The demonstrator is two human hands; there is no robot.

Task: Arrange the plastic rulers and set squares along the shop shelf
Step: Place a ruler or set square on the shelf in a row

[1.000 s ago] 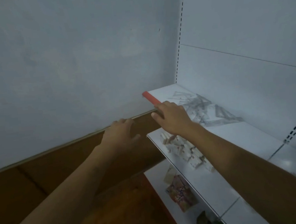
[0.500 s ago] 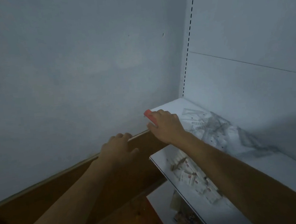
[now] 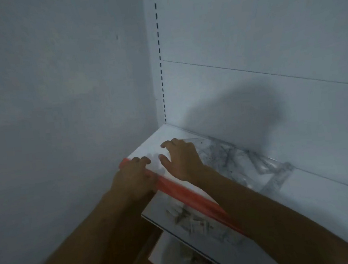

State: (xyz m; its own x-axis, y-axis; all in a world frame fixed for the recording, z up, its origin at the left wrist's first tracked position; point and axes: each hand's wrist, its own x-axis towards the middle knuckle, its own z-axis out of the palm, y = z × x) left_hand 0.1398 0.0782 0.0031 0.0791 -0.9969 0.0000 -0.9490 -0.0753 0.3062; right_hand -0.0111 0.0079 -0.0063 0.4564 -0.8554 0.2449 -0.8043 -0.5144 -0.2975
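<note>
Resting on the white shelf (image 3: 149,147) near its left end, the right hand (image 3: 182,158) lies flat with its fingers spread wide and holds nothing. Just beside it, the left hand (image 3: 133,174) curls its fingers over the red strip (image 3: 187,194) that runs along the shelf's front edge. The clear plastic rulers and set squares (image 3: 235,158) lie in a messy pile on the same shelf, against the back wall, to the right of the right hand. The nearest clear piece looks to be touching that hand's far side. A lower shelf (image 3: 155,214) holds small blurry things.
</note>
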